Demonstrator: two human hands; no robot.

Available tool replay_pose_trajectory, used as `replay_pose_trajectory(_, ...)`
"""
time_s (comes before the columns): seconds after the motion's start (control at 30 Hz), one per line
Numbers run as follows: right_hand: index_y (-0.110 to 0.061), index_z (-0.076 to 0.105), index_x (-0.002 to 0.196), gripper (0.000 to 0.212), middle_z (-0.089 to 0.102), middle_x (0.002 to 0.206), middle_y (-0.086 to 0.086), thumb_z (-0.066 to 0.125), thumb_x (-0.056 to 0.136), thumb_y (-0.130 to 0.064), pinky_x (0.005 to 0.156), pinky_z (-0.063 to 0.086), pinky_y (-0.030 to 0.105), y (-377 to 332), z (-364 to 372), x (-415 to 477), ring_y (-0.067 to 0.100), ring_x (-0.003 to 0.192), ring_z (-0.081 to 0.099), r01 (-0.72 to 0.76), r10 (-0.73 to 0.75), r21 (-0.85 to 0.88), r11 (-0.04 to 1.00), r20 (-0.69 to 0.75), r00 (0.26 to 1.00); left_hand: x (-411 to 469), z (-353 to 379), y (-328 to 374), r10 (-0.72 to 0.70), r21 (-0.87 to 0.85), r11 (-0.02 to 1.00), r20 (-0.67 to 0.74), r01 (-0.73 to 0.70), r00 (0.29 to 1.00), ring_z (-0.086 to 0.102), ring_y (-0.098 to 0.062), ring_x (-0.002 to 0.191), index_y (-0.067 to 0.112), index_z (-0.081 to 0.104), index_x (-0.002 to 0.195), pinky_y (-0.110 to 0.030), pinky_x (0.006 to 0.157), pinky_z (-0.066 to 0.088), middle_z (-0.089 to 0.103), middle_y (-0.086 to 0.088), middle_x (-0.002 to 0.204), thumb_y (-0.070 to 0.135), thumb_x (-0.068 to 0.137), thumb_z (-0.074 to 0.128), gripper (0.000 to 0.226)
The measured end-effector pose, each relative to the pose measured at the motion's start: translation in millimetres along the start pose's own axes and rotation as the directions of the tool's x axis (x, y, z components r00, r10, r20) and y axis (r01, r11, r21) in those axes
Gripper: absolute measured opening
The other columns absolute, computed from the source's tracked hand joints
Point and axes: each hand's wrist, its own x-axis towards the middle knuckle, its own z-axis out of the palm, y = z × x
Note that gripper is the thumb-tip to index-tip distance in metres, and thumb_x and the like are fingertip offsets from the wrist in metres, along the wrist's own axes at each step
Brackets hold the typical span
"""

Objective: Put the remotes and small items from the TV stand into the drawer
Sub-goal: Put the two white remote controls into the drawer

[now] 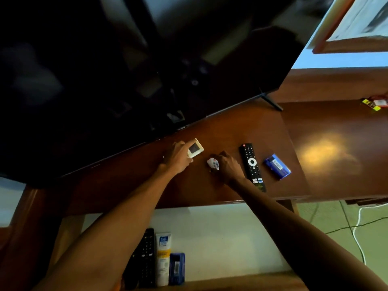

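Observation:
On the brown TV stand top (241, 127), my left hand (177, 156) is closed around a cream remote with a small screen (195, 148), just below the TV's lower edge. My right hand (226, 164) grips a small white remote with coloured buttons (213, 163). A long black TV remote (252, 166) lies flat to the right of my right hand. Beyond it sits a blue packet (277, 169). Below the stand's front edge, the open white-lined drawer (220, 232) holds a black remote (147, 257), a white and yellow tube (163, 257) and a blue box (177, 267).
A large dark TV (126, 70) fills the upper left, and its thin foot (270, 101) stands on the stand. Red and yellow packets (374, 102) lie at the far right. A white cable (359, 227) runs over the green tiled floor at right.

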Motion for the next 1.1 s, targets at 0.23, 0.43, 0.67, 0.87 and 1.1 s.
replay_pose_trajectory(0.23,-0.024,0.059,0.128,0.053,0.061,0.117,0.007,0.074,0.08,-0.038,0.076,0.047,0.031,-21.2,6.8,-69.2,0.024,0.095,0.062,0.127,-0.111,0.188,0.974,-0.095,0.989,-102.9,-10.1,-8.0,-0.023,-0.299,0.954,0.001,0.022,1.0,0.041,-0.022,0.122,0.029,0.036,0.149,-0.028,0.093,0.035,0.047,-0.01,0.127,0.02,0.081,0.076,0.08)
replay_pose_trajectory(0.43,-0.028,0.064,0.121,0.048,0.066,0.111,-0.001,0.078,0.076,-0.038,0.072,0.048,0.025,-24.1,32.9,-145.6,0.016,0.087,0.064,0.158,-0.157,0.216,0.963,-0.019,0.987,-199.1,17.6,-30.8,-0.01,-0.249,0.968,0.121,0.04,0.993,0.051,-0.016,0.105,0.04,0.029,0.149,-0.034,0.089,0.049,0.047,-0.002,0.112,0.042,0.079,0.075,0.084)
replay_pose_trajectory(0.67,-0.025,0.064,0.121,0.053,0.067,0.106,0.008,0.08,0.073,-0.039,0.078,0.052,0.035,10.0,79.1,-194.7,0.025,0.09,0.064,-0.005,-0.013,0.155,0.988,0.121,0.993,-240.5,87.6,-20.5,-0.055,-0.121,0.989,0.231,0.085,0.971,0.056,-0.029,0.104,0.04,0.025,0.15,-0.038,0.083,0.051,0.054,-0.01,0.118,0.053,0.078,0.07,0.086)
replay_pose_trajectory(0.87,-0.019,0.06,0.123,0.051,0.063,0.113,0.016,0.078,0.077,-0.033,0.081,0.05,0.036,49.2,115.0,-191.0,0.034,0.097,0.063,-0.178,0.162,0.132,0.975,0.122,0.979,-222.3,146.2,9.8,-0.234,-0.056,0.964,0.284,0.26,0.93,0.055,-0.034,0.113,0.035,0.021,0.151,-0.04,0.087,0.049,0.047,-0.014,0.133,0.049,0.082,0.068,0.084)
replay_pose_trajectory(1.1,-0.02,0.056,0.126,0.056,0.058,0.122,0.013,0.079,0.076,-0.029,0.088,0.055,0.044,73.7,143.1,-175.8,0.034,0.102,0.062,-0.212,0.182,0.165,0.963,0.182,0.966,-200.4,184.5,24.1,-0.376,-0.039,0.919,0.211,0.392,0.902,0.052,-0.036,0.114,0.033,0.025,0.149,-0.044,0.091,0.048,0.043,-0.016,0.135,0.043,0.083,0.069,0.08)
